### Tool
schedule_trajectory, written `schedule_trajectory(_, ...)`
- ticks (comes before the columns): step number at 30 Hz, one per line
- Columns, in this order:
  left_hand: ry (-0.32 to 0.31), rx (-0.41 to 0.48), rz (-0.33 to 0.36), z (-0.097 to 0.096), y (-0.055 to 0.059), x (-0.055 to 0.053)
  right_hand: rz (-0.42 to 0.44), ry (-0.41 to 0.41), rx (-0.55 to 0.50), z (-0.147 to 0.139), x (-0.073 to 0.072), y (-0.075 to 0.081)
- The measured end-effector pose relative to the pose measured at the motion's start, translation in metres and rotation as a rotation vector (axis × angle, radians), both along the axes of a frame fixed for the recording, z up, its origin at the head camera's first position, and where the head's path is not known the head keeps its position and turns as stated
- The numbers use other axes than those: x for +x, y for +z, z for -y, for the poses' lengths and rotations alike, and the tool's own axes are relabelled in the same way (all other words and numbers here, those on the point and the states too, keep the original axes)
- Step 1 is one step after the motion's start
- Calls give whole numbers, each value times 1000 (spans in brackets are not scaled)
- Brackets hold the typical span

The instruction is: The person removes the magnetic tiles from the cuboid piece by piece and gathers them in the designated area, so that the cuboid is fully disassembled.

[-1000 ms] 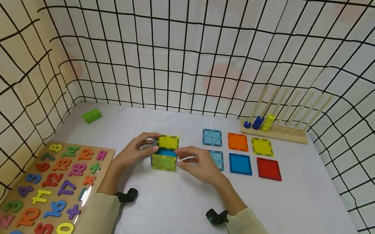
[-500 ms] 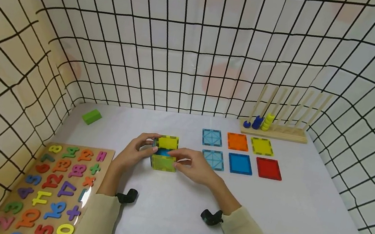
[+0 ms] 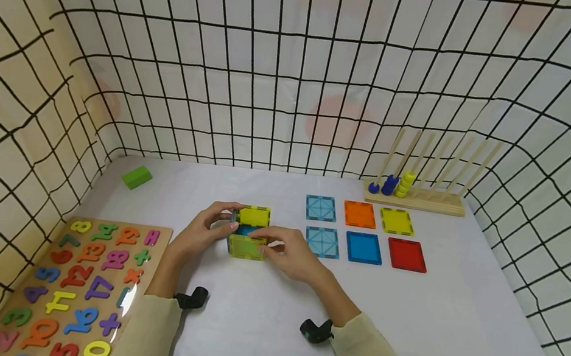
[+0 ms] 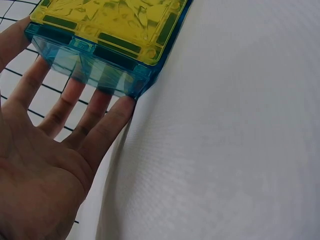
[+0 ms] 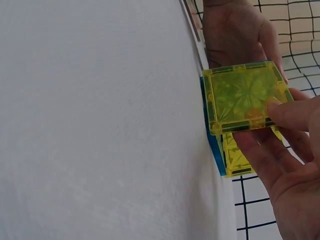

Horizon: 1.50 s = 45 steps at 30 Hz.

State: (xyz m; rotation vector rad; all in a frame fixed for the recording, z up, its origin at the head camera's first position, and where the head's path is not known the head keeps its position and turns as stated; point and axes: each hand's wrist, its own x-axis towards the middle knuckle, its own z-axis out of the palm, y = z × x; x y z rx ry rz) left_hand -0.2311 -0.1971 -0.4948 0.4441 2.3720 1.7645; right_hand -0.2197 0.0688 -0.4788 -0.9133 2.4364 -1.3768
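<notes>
A small open-topped box [image 3: 247, 248] of see-through magnetic tiles stands mid-table. Its front and back tiles are yellow, its left tile [image 4: 95, 70] is light blue and its base is blue. My left hand [image 3: 202, 231] holds the left side; several fingertips touch the outer face of the light blue tile, the thumb at its top edge. My right hand [image 3: 293, 253] pinches the yellow front tile [image 5: 245, 97] near its right edge, thumb on the outer face and fingers behind it. Parts of the box's inside are hidden by my right fingers.
Two light blue tiles [image 3: 321, 208], plus orange [image 3: 360, 214], yellow [image 3: 397, 222], blue [image 3: 363, 248] and red [image 3: 407, 255] ones lie flat to the right. A peg rack [image 3: 415, 200] with beads stands behind them. A number board [image 3: 76, 282] and green block [image 3: 137, 177] are left.
My right hand has moved left from beside the box, its fingers now reaching in behind the front tile. My left hand stays at the left side.
</notes>
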Motion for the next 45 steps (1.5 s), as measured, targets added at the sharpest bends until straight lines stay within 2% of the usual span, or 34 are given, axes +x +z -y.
schedule_trajectory(15, 5, -10, 12, -3, 7, 2, -19, -67, -44, -7, 1, -1)
schedule_trajectory(25, 13, -40, -6, 0, 3, 1, -4, -109, -63, -23, 2, 10)
schedule_trajectory(33, -42, -22, -4, 1, 2, 0, -36, -148, -80, -50, 1, 10)
schedule_trajectory(45, -33, -43, -22, 0, 3, 3, -15, -263, -47, -105, 7, 7)
